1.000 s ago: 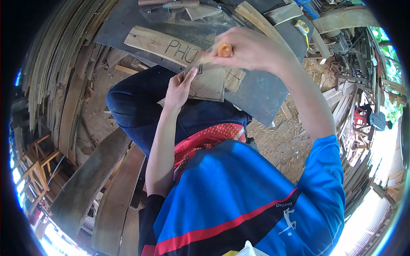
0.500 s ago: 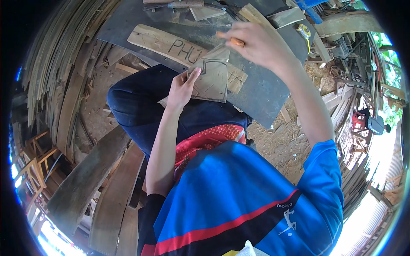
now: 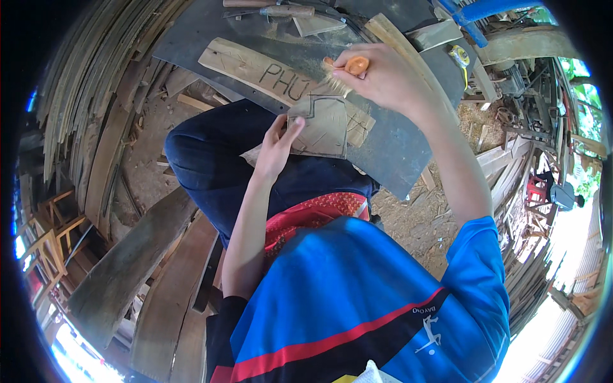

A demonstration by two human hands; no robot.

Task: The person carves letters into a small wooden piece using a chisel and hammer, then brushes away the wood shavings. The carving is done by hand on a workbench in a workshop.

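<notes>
My left hand (image 3: 279, 142) grips the left edge of a thin, roughly square wooden piece (image 3: 322, 135) with dark lines drawn or cut on it, thumb on top. The piece is above my lap at the near edge of the dark work board. My right hand (image 3: 380, 75) is closed around a brush with an orange handle (image 3: 356, 65). Its pale bristles (image 3: 333, 84) point down just above the far edge of the wooden piece. Behind that piece lies a longer plank (image 3: 246, 65) with dark lettering, partly covered by it.
The dark board (image 3: 399, 156) carries a wood-handled tool (image 3: 287, 11), a wood offcut (image 3: 319, 25) and a long strip of wood (image 3: 399, 45). A yellow tape measure (image 3: 458, 56) sits at the right. Planks are stacked at the far left (image 3: 83, 83); a person (image 3: 563, 195) is far right.
My right hand has lowered slightly and turned, bringing the brush's bristles into view near the wooden piece's far edge. My left hand still holds the piece, with its angle slightly changed.
</notes>
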